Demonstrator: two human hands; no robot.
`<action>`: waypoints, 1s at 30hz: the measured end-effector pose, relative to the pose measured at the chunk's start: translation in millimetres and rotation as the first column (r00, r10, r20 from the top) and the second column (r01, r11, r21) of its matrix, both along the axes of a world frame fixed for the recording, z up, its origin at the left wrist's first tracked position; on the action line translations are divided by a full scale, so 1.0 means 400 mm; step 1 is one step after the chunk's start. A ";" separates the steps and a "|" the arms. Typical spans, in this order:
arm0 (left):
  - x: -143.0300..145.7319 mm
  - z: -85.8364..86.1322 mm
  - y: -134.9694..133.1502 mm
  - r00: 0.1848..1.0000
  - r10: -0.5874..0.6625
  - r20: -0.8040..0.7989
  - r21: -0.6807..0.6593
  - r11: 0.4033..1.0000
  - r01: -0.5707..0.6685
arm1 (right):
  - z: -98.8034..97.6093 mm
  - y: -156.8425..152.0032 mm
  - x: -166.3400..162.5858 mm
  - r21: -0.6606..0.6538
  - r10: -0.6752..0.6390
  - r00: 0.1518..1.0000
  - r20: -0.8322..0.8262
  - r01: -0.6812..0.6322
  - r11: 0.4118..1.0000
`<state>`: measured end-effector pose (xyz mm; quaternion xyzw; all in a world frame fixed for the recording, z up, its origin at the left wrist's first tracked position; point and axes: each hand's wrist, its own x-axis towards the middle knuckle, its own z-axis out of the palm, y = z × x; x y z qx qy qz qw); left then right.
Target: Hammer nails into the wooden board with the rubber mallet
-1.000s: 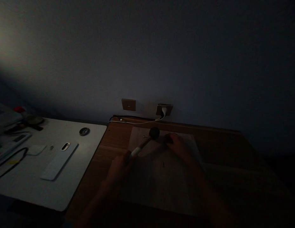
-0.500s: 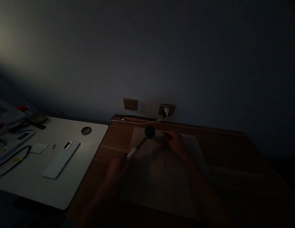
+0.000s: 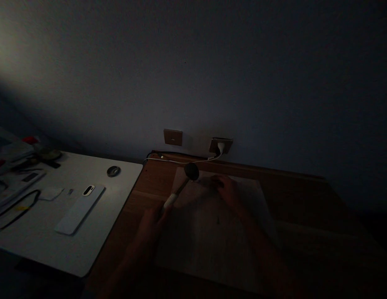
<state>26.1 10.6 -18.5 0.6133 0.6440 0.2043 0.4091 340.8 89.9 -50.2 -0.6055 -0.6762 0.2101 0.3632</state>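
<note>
In the dim light my left hand (image 3: 152, 220) is closed round the pale grip of a mallet (image 3: 191, 171) with a dark round head. The head is held over the far part of a pale board (image 3: 199, 245) lying on the wooden table. Near the board's far edge, my right hand (image 3: 227, 191) is just right of the mallet head, its fingers curled together. What they hold, if anything, is too dark to make out. A small thin thing like a nail (image 3: 217, 220) is on the board, nearer to me than the right hand.
On the white table (image 3: 106, 216) at left lie a phone (image 3: 79, 209), a roll of tape (image 3: 113, 171) and cluttered cables. Behind the wooden table (image 3: 305, 199) rises a wall with a plugged socket (image 3: 220, 145). A white cable (image 3: 181, 161) runs along the back edge.
The mallet head has shifted slightly left and its face has turned. My right hand has stayed close to the same place, with a small shift in its fingers.
</note>
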 end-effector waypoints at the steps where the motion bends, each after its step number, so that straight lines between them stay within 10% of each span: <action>1: 0.000 -0.003 0.000 1.000 -0.002 -0.007 -0.001 1.000 0.002 | 0.000 -0.003 -0.002 -0.003 0.007 1.000 0.009 -0.007 1.000; 30: 0.009 0.017 -0.008 1.000 -0.016 0.010 -0.037 0.999 0.017 | 0.001 -0.015 -0.006 -0.019 0.051 0.982 0.184 -0.048 0.999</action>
